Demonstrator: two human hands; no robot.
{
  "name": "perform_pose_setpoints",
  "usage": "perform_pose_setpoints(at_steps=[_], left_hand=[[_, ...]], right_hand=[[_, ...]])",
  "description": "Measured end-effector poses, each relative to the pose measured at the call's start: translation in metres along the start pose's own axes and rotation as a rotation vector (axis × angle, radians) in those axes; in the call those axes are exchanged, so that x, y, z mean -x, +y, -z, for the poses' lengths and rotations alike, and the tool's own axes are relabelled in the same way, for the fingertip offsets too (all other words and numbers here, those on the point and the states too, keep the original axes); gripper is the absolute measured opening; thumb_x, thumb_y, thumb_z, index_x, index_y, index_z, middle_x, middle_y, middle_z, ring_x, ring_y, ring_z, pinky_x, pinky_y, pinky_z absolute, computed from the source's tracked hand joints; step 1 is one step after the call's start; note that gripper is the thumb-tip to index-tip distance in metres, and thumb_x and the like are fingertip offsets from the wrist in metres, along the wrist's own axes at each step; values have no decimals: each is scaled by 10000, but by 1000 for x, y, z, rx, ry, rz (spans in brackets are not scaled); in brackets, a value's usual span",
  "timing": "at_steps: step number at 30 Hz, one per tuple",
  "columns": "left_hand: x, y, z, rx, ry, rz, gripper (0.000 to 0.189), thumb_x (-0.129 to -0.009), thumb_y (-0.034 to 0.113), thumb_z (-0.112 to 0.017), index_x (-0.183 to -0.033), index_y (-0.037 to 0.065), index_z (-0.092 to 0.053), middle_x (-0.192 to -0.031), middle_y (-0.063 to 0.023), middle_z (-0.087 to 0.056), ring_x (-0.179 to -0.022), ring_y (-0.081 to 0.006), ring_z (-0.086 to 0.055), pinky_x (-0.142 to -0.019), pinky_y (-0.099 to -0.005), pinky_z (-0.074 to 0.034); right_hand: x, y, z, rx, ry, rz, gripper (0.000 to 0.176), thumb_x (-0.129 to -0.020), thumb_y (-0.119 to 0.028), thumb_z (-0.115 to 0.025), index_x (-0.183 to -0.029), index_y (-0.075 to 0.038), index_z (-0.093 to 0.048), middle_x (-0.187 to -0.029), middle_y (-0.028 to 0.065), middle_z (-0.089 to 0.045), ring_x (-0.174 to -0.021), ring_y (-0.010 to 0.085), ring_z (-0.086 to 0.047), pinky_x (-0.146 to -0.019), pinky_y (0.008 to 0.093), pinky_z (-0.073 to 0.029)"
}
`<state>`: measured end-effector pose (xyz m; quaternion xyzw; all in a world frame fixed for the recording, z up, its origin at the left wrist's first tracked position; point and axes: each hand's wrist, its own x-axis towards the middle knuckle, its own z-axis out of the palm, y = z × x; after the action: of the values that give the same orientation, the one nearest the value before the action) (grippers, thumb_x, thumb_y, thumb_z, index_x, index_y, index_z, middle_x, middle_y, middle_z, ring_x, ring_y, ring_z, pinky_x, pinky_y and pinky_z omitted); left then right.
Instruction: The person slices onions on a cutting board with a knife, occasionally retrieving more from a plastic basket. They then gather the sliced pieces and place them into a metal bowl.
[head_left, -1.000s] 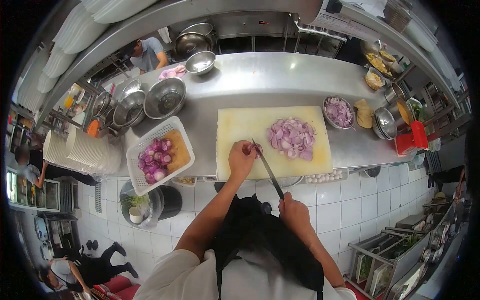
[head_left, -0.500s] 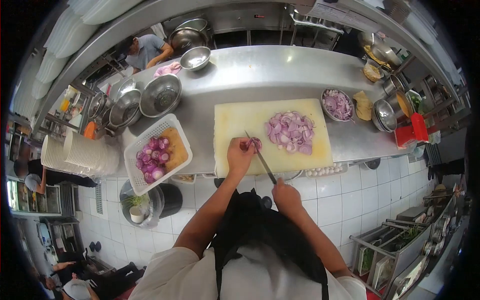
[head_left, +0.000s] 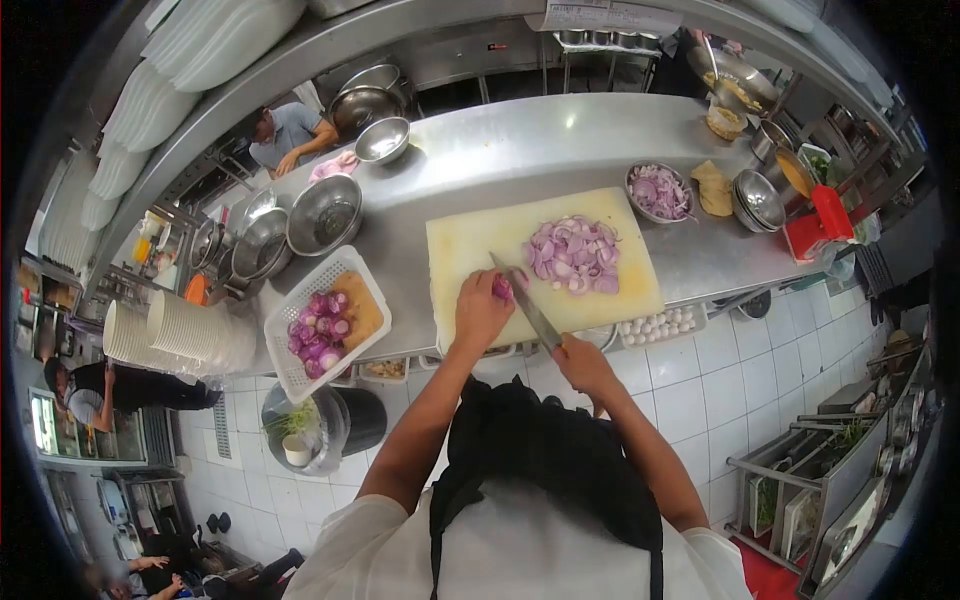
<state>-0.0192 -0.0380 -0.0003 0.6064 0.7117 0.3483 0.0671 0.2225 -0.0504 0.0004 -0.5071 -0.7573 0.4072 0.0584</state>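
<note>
Purple rings of sliced red onion (head_left: 573, 254) lie heaped on a pale cutting board (head_left: 465, 240) on the steel surface (head_left: 520, 150). The left hand (head_left: 482, 312) has its grip pinching an onion piece (head_left: 503, 287) down near the board's front edge, just left of the heap. The right hand (head_left: 583, 365) has its grip closed round the handle of a kitchen knife (head_left: 525, 302), with the blade laid against the piece. Slicing appears to be mid-way. The next cut calls for fingertips tucked back from the blade as the piece shrinks. Whole peeled onions (head_left: 320, 330) sit in a white basket (head_left: 283, 352) to the left.
</note>
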Motion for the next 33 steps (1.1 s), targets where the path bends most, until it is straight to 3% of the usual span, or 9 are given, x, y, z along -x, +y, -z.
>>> perform_pose_setpoints(at_steps=[4,9,15,18,21,24,27,30,33], left_hand=[[-20,-7,14,-185,-204,2,482,-760,171,-771,-1223,63,-700,-1171,-186,-661,-1100,-383,-637,-953,-462,-545],[-34,-6,12,-254,-364,-45,526,-770,193,-792,-1273,81,-686,-1209,-173,-652,-1136,-379,-626,-992,-469,-535],[-33,4,-8,-135,-195,-290,634,-754,268,-856,-1302,32,-643,-1230,-183,-636,-1142,-372,-621,-1028,-479,-490],[-37,16,-19,-149,-189,-294,639,-757,278,-848,-1304,25,-636,-1175,-181,-656,-1113,-367,-629,-1007,-471,-490],[-41,30,-23,-197,-303,-158,622,-760,305,-832,-1295,41,-657,-1162,-175,-682,-1142,-369,-632,-1029,-465,-481],[-38,32,-25,-246,-251,-182,602,-738,295,-829,-1257,39,-664,-1068,-170,-700,-1070,-375,-658,-1001,-470,-496],[-41,22,-18,-162,-74,-145,541,-734,247,-813,-1193,9,-656,-1037,-182,-700,-1003,-365,-667,-951,-452,-500],[-52,8,10,65,94,106,492,-740,194,-788,-1176,8,-657,-1082,-195,-715,-1033,-370,-676,-970,-456,-498],[-58,-40,9,-111,102,153,462,-746,146,-764,-1176,15,-657,-1111,-191,-727,-1093,-376,-674,-1011,-465,-487]], right_hand=[[16,10,5,104,208,62,294,-1020,-288,-552,-1013,5,-581,-810,285,-691,-821,515,-671,-750,626,-500],[46,-5,22,95,258,14,270,-1026,-278,-579,-996,-10,-572,-791,278,-686,-778,508,-668,-704,617,-500],[72,3,16,-31,426,-24,239,-1034,-263,-617,-998,-32,-565,-738,279,-669,-726,517,-652,-637,617,-480],[82,6,12,-83,449,-60,233,-1028,-252,-635,-988,-33,-564,-728,282,-659,-724,520,-647,-621,610,-471],[90,13,4,-48,452,-81,243,-1028,-253,-633,-979,-28,-556,-721,279,-653,-722,521,-645,-619,610,-470],[97,19,-2,-57,446,-90,250,-1028,-256,-632,-958,-31,-547,-708,271,-652,-714,517,-649,-618,614,-470],[103,21,-5,-46,453,-103,251,-1024,-270,-640,-966,-38,-563,-699,259,-656,-702,509,-653,-609,609,-472],[107,27,-10,-22,445,-107,250,-1020,-277,-649,-981,-40,-577,-695,253,-657,-693,508,-652,-598,598,-473],[107,27,-11,-13,397,-98,257,-1014,-287,-651,-992,-43,-574,-708,264,-665,-708,512,-659,-629,612,-492]])
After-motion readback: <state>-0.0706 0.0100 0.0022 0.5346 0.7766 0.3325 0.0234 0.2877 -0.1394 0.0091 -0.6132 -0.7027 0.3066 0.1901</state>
